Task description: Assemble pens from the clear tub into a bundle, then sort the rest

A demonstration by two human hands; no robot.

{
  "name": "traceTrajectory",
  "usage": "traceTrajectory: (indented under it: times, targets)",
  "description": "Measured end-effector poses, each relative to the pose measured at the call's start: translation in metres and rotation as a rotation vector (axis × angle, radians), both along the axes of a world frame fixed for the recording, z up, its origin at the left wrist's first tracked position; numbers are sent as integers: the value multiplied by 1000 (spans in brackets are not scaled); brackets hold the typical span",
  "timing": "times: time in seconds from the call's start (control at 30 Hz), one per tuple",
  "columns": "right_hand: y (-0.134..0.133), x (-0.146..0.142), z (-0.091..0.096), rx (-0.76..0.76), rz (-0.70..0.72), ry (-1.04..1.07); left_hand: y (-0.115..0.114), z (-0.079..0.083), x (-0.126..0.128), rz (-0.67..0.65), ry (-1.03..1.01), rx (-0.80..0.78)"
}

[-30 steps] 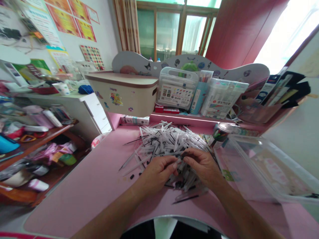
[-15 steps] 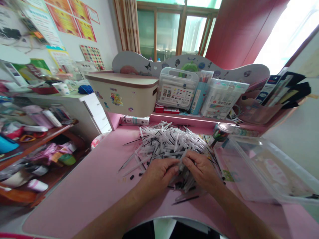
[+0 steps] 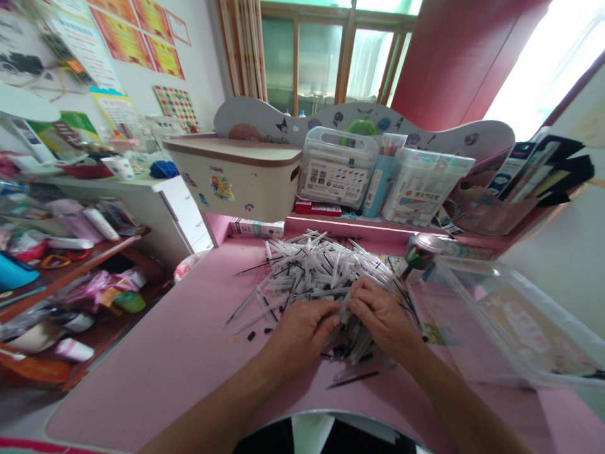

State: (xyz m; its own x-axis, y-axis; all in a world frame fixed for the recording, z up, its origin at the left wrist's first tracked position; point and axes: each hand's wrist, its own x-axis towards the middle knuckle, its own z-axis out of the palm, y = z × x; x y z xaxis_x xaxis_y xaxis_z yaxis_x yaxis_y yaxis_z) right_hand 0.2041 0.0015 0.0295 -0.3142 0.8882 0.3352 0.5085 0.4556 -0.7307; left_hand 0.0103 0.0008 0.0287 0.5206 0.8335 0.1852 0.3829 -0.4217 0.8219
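My left hand [image 3: 301, 331] and my right hand [image 3: 384, 316] meet over the near side of a heap of pen parts [image 3: 326, 261]. Both are closed, thumbs against fingers, pinching a whitish translucent pen barrel [image 3: 345, 309] between them; most of it is hidden by the fingers. The heap is mostly clear and white barrels, with black refills among them. A black refill [image 3: 354, 379] lies below my hands near the desk edge. Small black caps [image 3: 251, 335] are scattered left of my left hand.
A clear plastic bin [image 3: 472, 315] stands on the pink desk [image 3: 155, 353] at right, beside a jar of pens [image 3: 420, 252]. Behind the heap, a shelf carries a lidded cream box [image 3: 236, 176], a marker case [image 3: 338, 170] and a pen holder [image 3: 496, 208].
The fingers of my right hand have curled in slightly around the barrel. My left hand stays almost where it was, and the heap looks the same.
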Motion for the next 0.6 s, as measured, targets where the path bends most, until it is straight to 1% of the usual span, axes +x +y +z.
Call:
traceTrajectory:
  times: [0.1,0.27,0.4,0.6]
  targets:
    - [-1,1,1,-21,4,32,-1,0,0,7,-3,18]
    - [-3,2,4,-28,62,44,0,2,0,19,38,21]
    - [-3,0,4,-31,36,-10,0,2,1,16,60,30]
    - [-3,1,1,-3,41,13,-1,0,1,30,85,40]
